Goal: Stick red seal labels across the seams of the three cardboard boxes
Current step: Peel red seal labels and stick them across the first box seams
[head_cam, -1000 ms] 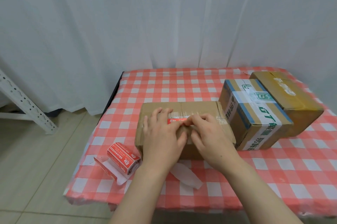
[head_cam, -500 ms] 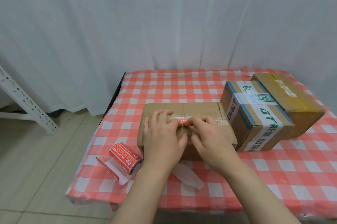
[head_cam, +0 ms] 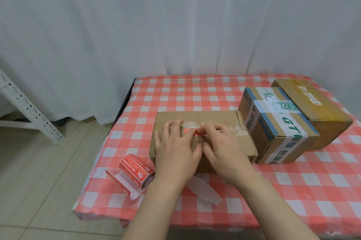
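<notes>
White curtains (head_cam: 175, 25) hang behind the checked surface (head_cam: 195, 93), where both hands rest on the nearest cardboard box (head_cam: 214, 117). With the left hand (head_cam: 173, 150) spread flat and the right hand (head_cam: 222, 148) arched, fingertips (head_cam: 210, 127) press a red seal label (head_cam: 190, 131) onto its taped seam. The label roll (head_cam: 134, 169) lies left of it, a white-taped box (head_cam: 273, 122) and a yellow box (head_cam: 316, 111) to its right.

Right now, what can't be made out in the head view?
Head view, the red seal label: mostly covered by fingers of the left hand and right hand, so its span across the seam is hidden.
Whether the right hand presses or pinches the label: unclear.
Print on the label roll: too small to read.
Markings on the yellow-taped box: blurred near the right edge.
The white backing strip: partly hidden by the forearms.
</notes>
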